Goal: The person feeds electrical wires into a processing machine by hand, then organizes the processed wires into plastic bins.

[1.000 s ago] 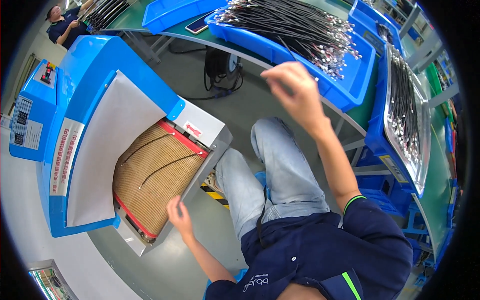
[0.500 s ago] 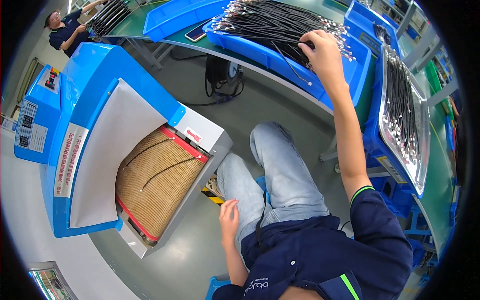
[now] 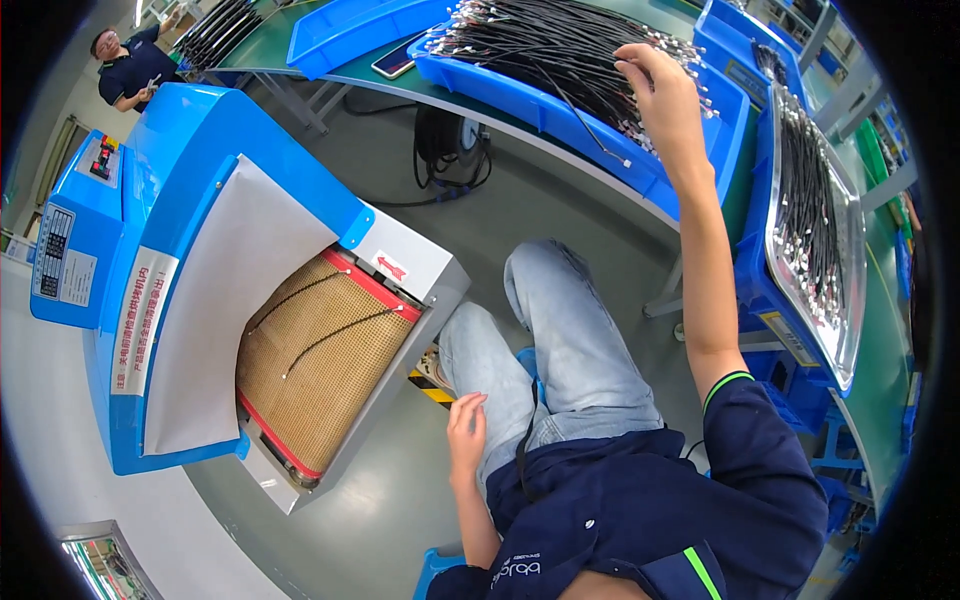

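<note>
The black cables (image 3: 540,40) lie heaped in a blue tray (image 3: 520,105) on the bench (image 3: 265,50), the right hand (image 3: 668,105) over their right end, its fingers bent; whether they pinch a cable, I cannot tell. The left hand (image 3: 466,435), empty, fingers loosely curled, is by the thigh (image 3: 490,370), near the mesh belt (image 3: 325,335).

Right hand (image 3: 664,105) over blue tray (image 3: 515,105), arm (image 3: 708,270) extended, fingers bent, thumb close to index; grip unclear. Left hand (image 3: 466,432) well apart from tray, fingers loosely curled.
</note>
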Demonstrator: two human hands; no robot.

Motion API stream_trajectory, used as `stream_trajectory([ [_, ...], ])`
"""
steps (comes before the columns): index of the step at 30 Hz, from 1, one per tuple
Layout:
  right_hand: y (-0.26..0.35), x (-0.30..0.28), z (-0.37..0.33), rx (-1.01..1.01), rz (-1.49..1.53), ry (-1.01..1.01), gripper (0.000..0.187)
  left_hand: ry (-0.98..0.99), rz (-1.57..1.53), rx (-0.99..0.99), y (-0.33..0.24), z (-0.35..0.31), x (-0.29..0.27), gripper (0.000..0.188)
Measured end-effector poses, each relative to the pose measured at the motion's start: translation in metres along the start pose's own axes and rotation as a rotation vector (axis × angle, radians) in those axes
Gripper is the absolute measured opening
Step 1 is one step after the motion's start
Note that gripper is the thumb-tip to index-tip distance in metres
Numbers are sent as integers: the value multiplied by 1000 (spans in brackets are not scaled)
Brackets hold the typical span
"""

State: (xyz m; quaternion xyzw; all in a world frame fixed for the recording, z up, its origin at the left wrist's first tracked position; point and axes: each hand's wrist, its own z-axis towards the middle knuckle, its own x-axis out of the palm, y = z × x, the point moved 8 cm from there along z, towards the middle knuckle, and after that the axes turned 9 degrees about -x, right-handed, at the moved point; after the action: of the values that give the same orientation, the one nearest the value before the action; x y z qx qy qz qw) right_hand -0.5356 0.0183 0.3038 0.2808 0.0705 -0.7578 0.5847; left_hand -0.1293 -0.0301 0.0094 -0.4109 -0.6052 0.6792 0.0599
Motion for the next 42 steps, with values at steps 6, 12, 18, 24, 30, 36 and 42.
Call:
stream_trajectory([
  [6, -16, 2, -5, 71, -149, 113, 13, 41, -25, -36, 8, 2, 8, 19],
  [12, -4, -23, -1, 54, -106, -90, 14, 46, -15, -20, 12, 2, 11, 20],
  [18, -11, -35, -17, 128, 12, -214, 15, 11, -9, -49, 23, 1, 9, 19],
  [24, 100, -18, -76, -450, 177, -29, 21, -30, -78, -138, 42, 15, -19, 25],
  [30, 146, 53, -208, -351, 547, 601, 26, -461, -131, 57, 24, 18, -72, 52],
  [36, 130, 67, -249, -161, 658, 619, 23, 14, 112, -59, 43, 34, -30, 43],
  [42, 129, 77, -259, -151, 692, 644, 25, 62, 106, -90, 45, 33, -19, 14],
])
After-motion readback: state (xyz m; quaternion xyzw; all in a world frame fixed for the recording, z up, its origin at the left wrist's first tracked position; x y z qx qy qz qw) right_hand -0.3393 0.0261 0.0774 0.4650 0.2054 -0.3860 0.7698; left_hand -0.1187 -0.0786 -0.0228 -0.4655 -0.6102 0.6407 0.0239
